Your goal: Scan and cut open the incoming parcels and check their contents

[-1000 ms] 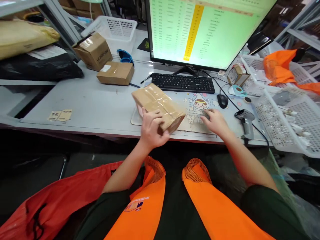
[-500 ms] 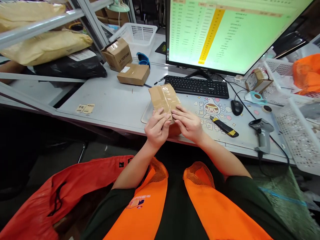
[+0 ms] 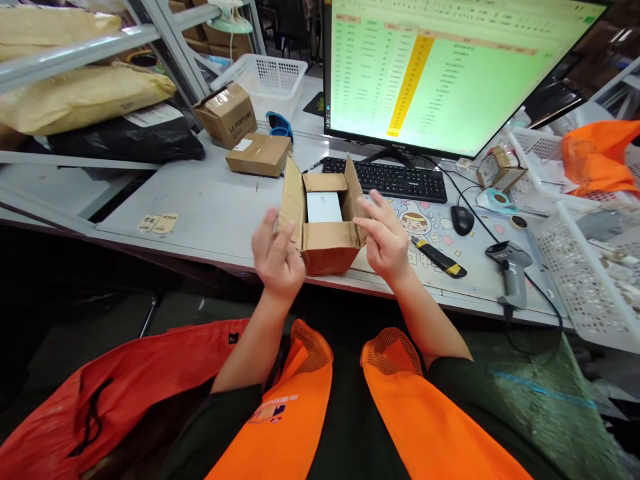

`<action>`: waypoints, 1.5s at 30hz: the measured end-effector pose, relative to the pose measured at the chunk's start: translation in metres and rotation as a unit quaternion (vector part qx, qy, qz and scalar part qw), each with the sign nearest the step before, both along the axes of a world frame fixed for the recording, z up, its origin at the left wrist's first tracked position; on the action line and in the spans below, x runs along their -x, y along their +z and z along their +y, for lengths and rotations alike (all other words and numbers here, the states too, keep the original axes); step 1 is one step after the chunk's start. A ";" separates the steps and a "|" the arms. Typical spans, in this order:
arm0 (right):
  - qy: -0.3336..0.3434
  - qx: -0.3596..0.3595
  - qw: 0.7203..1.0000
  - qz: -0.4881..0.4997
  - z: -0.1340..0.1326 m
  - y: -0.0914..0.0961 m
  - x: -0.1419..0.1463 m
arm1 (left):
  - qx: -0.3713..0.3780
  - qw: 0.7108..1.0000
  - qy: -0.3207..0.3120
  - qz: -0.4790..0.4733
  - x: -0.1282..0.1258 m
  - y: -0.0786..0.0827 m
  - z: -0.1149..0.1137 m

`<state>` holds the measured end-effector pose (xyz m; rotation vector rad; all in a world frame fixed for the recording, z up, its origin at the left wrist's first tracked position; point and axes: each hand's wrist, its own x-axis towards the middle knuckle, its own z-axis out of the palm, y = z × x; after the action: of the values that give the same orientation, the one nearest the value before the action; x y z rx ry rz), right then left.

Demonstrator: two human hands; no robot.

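A small brown cardboard box stands on the desk edge with its top flaps spread upward. Inside lies a white flat item. My left hand is at the box's left flap, fingers stretched out and apart, touching or just off the flap. On the other side, my right hand has its fingers spread against the right flap. Neither hand grips anything. A black and yellow utility knife lies on the printed desk mat just right of my right hand.
Behind the box are a black keyboard, a monitor and a mouse. A barcode scanner and white baskets sit at the right. Two taped boxes and a basket stand at back left; metal shelving with parcels is far left.
The taped box was held shut in both hands; now its flaps stand spread and a white item shows inside. Both hands have moved apart to the sides. The knife lies on the mat.
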<state>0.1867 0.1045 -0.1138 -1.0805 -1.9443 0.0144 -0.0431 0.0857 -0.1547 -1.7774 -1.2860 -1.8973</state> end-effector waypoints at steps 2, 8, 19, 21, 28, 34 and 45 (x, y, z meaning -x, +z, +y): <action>0.030 0.001 0.999 -0.024 0.002 0.008 -0.008 | 0.056 0.995 0.018 0.083 0.021 0.007 -0.001; 0.029 -0.018 0.999 -0.020 -0.006 -0.010 -0.011 | 0.293 0.906 0.013 0.306 0.051 0.062 0.028; 0.069 0.168 0.929 -0.324 -0.001 0.082 0.037 | 0.401 0.750 -0.076 0.521 0.030 0.126 0.184; 0.110 0.104 0.938 -0.311 -0.010 0.075 0.022 | 0.427 0.789 -0.049 0.439 0.047 0.129 0.180; 0.217 -0.034 0.952 -0.214 -0.049 -0.009 -0.049 | 0.553 0.803 -0.088 0.201 0.106 0.126 0.156; 0.156 -0.030 0.979 -0.130 -0.067 -0.036 0.016 | 0.362 0.853 0.099 0.362 0.098 0.169 0.115; 0.388 -0.136 0.910 -0.058 -0.065 -0.030 0.086 | 0.568 0.677 0.023 0.467 0.041 0.124 0.021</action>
<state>0.1006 0.0391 -0.1438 -0.0815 -2.2821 0.1132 -0.0845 0.1067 -0.0308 -2.5007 -2.0198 0.3136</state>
